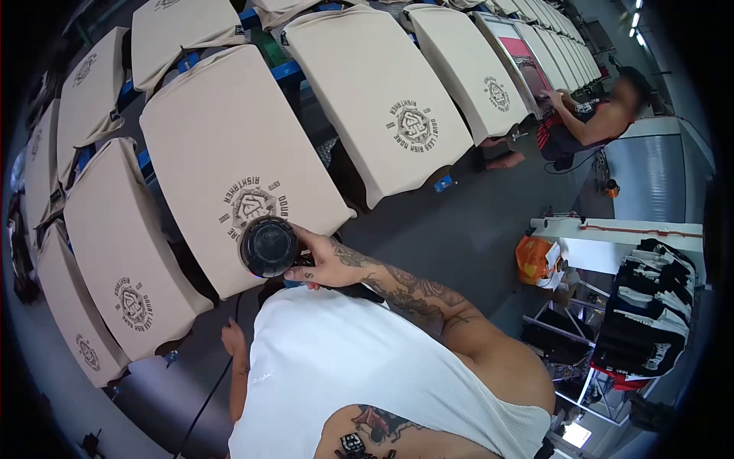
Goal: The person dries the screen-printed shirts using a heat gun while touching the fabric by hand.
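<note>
My right hand (325, 260) is closed round the handle of a black round-ended device (269, 246), which looks like a hot-air dryer. Its round grille faces up, over the lower edge of a cream fabric panel (222, 130) and partly covering the dark printed emblem (254, 200). Lower left, beside my white shirt, my left hand (233, 336) hangs with curled fingers at a thin black cable (205, 405). The cable seems to run through its grip, though the contact is small and partly hidden.
More cream panels with the same print (413, 126) stand in rows to the left, ahead and right. A person (592, 115) works at a framed screen (516, 57) at upper right. An orange bag (535, 260) and a rack of dark garments (646, 314) are at right.
</note>
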